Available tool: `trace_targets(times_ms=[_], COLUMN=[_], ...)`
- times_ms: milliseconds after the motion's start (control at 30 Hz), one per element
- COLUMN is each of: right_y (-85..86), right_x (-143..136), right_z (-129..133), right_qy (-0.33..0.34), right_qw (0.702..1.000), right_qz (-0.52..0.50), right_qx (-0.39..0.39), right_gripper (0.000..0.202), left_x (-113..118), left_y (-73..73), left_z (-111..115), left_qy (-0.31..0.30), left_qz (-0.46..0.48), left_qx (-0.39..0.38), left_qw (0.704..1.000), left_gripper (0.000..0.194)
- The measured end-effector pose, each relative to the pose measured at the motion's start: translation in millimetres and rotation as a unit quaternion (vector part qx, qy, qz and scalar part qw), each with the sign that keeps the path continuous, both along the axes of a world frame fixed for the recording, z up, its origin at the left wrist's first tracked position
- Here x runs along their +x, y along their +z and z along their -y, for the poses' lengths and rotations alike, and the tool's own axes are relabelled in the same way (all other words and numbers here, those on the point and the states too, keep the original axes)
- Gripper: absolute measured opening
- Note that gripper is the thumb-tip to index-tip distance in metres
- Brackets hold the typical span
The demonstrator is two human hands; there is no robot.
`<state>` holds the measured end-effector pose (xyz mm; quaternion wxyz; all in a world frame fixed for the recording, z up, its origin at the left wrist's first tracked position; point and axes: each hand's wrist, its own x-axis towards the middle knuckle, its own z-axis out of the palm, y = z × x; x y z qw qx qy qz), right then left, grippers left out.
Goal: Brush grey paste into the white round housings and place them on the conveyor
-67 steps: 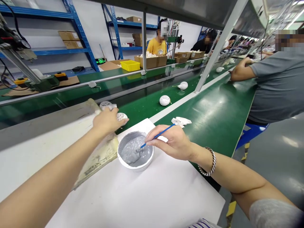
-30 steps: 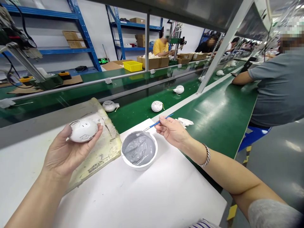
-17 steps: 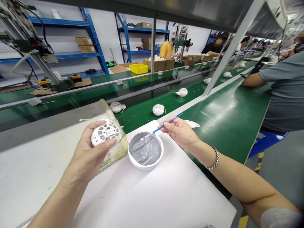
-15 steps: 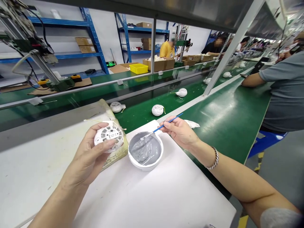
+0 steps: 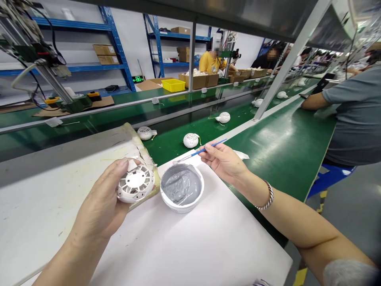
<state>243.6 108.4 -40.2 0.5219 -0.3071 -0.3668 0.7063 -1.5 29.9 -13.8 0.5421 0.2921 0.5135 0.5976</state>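
Observation:
My left hand [image 5: 104,194] is closed around a round white plastic housing [image 5: 136,182] with a slotted, spoked face turned toward me. In my right hand [image 5: 222,161] is a thin blue-handled brush [image 5: 205,149], pinched between thumb and fingers. Its pale tip hovers just above the far rim of a white bowl [image 5: 201,194]. Thick grey paste [image 5: 181,184] fills much of the bowl, its surface streaked and uneven. The bowl stands on a white board [image 5: 190,246], between my two hands.
Similar white housings [image 5: 191,140] with short wires lie on the green conveyor [image 5: 166,149] ahead. A metal post [image 5: 285,67] rises at the right. Beyond the green side table [image 5: 274,139] sits a co-worker in a grey shirt [image 5: 357,115]. A machine [image 5: 44,59] stands at far left.
The brush has risen out of the grey paste to above the bowl's far rim. My left hand has turned the housing and shifted its thumb to the top. Conveyor housings have moved slightly left.

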Motion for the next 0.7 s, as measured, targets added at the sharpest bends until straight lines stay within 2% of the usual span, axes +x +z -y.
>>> trace_targets(times_ms=[133, 300, 467, 700], right_y=[21.4, 39.7, 34.1, 25.2], right_x=[-16, -38, -48, -47], right_z=[0, 9, 19, 26], right_qy=[0.02, 0.044, 0.034, 0.002], right_qw=[0.999, 0.991, 0.988, 0.979], right_qz=[-0.03, -0.026, 0.009, 0.052], right_qx=[0.031, 0.121, 0.149, 0.199], right_gripper=[0.024, 0.025, 0.027, 0.022], left_x=[5, 10, 11, 11], left_y=[3.8, 7.0, 8.5, 8.0], left_z=[5, 7, 8, 11], left_qy=[0.023, 0.0, -0.005, -0.029], left_qz=[0.018, 0.033, 0.027, 0.014], left_qx=[-0.011, -0.01, -0.001, 0.009], left_qw=[1.0, 0.999, 1.0, 0.999], left_gripper=[0.03, 0.027, 0.027, 0.031])
